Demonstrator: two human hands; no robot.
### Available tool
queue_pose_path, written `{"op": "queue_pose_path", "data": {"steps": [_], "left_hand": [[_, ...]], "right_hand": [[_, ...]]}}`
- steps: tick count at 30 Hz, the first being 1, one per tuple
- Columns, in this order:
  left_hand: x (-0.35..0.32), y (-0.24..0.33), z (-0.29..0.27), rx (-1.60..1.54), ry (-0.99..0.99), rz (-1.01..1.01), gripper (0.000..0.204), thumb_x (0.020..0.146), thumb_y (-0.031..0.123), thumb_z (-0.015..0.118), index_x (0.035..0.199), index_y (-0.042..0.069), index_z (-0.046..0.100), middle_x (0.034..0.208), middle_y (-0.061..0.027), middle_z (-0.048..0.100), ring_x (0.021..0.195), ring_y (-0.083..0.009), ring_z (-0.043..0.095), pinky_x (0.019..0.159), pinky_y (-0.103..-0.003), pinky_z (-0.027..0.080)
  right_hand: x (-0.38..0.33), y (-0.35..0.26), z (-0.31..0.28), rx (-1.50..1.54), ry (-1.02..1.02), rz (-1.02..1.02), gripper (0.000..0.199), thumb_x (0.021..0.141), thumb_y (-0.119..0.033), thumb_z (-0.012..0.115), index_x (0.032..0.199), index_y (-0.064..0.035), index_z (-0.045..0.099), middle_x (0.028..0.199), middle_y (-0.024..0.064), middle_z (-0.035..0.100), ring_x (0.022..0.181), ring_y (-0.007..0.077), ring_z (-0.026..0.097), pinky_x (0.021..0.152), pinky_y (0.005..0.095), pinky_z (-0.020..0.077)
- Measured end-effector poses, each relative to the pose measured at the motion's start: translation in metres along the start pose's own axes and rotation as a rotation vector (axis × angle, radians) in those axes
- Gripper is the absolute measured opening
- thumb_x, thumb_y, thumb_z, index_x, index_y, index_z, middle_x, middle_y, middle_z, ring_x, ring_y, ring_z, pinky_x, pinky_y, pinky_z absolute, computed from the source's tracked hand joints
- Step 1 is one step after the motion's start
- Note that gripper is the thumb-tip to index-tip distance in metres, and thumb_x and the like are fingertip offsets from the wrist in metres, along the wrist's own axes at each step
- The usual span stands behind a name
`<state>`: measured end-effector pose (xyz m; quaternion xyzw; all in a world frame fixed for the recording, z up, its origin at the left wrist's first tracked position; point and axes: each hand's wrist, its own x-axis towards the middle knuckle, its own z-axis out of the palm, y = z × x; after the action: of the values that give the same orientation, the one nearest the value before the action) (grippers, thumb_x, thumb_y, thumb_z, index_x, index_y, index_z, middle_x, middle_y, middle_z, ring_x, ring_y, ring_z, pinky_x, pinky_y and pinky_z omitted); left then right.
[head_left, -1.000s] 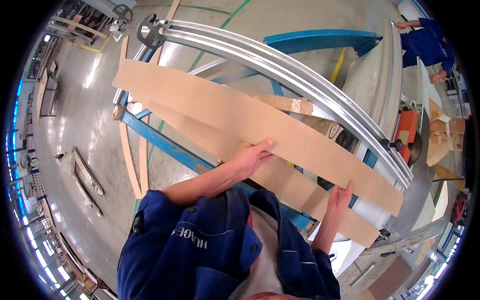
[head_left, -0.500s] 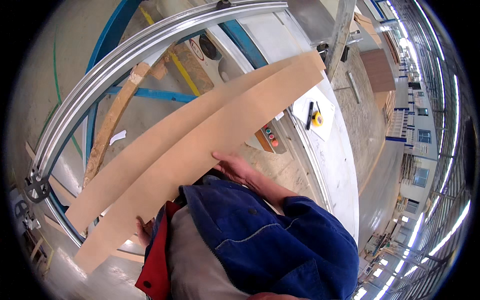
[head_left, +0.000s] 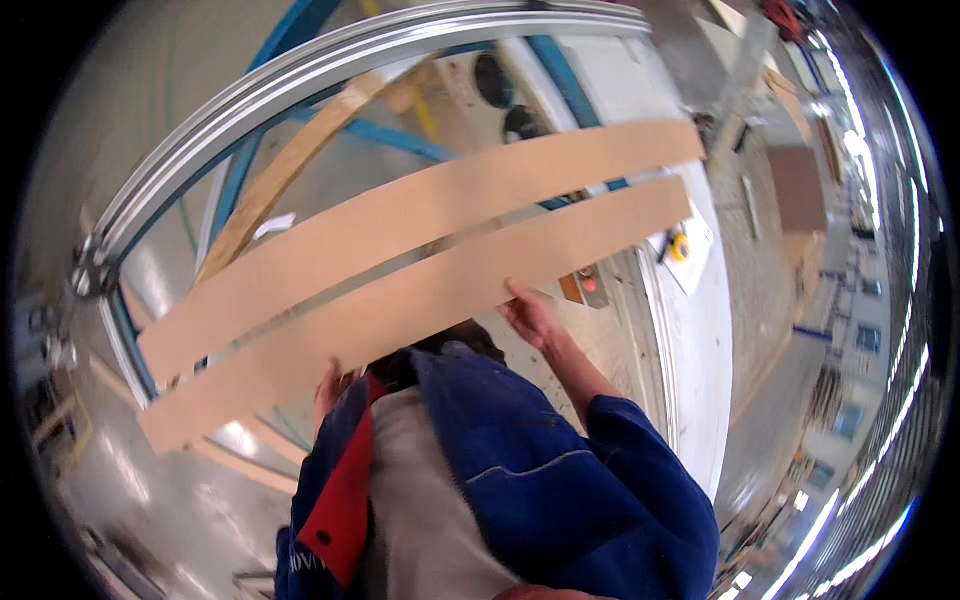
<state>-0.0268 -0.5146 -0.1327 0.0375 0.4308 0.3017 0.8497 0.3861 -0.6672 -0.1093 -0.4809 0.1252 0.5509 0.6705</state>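
Closest to the viewer, both hands carry two long tan fibreboard strips (head_left: 420,260) horizontally. Right hand (head_left: 530,312) grips the lower strip's near edge, fingers curled beneath; left hand (head_left: 328,385), partly hidden, seems clasped likewise. Level, balanced holding prevents sagging. Beyond lies a curved aluminium rail (head_left: 300,85).

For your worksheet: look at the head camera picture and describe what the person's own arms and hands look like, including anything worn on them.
Both hands are bare, with no gloves. The right hand comes out of a long blue work-jacket sleeve that ends short of the wrist. Of the left hand only a small part shows above the jacket's blue front and red lining. No watch or rings can be made out.
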Motion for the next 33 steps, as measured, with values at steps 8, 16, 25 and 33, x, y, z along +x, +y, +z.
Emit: {"op": "queue_pose_path", "data": {"steps": [8, 16, 25, 33], "left_hand": [[0.019, 0.004, 0.055, 0.032, 0.080, -0.024, 0.057, 0.102, 0.032, 0.070, 0.147, 0.005, 0.047, 0.145, -0.0118, 0.058, 0.132, -0.0313, 0.059, 0.120, -0.045, 0.044], [-0.024, 0.047, 0.090, 0.698, -0.038, -0.294, 0.051, 0.105, 0.042, 0.062, 0.133, -0.001, 0.065, 0.126, -0.0152, 0.071, 0.121, -0.0224, 0.065, 0.105, -0.039, 0.051], [0.027, 0.070, 0.179, 1.145, -0.084, 0.313, 0.032, 0.102, 0.023, 0.068, 0.118, -0.004, 0.070, 0.110, -0.0132, 0.075, 0.099, -0.0202, 0.073, 0.089, -0.034, 0.059], [0.153, 0.060, 0.285, 1.930, -0.207, 1.197, 0.034, 0.092, 0.025, 0.077, 0.112, -0.001, 0.072, 0.104, -0.0218, 0.074, 0.096, -0.0421, 0.071, 0.090, -0.047, 0.056]], "right_hand": [[0.021, -0.028, 0.009, -0.117, -0.011, 0.040, 0.044, 0.103, -0.031, 0.067, 0.139, -0.0067, 0.055, 0.131, 0.0087, 0.065, 0.117, 0.0237, 0.065, 0.110, 0.0386, 0.0512], [0.001, -0.026, -0.006, -0.145, 0.058, 0.246, 0.032, 0.104, -0.039, 0.064, 0.114, -0.0086, 0.067, 0.107, 0.0071, 0.070, 0.103, 0.0247, 0.069, 0.096, 0.0365, 0.0568], [-0.005, -0.033, 0.014, -0.457, 0.112, 0.269, 0.048, 0.098, -0.044, 0.073, 0.116, 0.0001, 0.067, 0.097, 0.0119, 0.069, 0.081, 0.0202, 0.072, 0.075, 0.0343, 0.0622], [0.031, -0.185, -0.033, -1.065, 0.772, -0.825, 0.030, 0.096, -0.028, 0.070, 0.100, 0.0017, 0.074, 0.074, 0.0160, 0.070, 0.069, 0.0166, 0.068, 0.065, 0.0362, 0.0529]]}}
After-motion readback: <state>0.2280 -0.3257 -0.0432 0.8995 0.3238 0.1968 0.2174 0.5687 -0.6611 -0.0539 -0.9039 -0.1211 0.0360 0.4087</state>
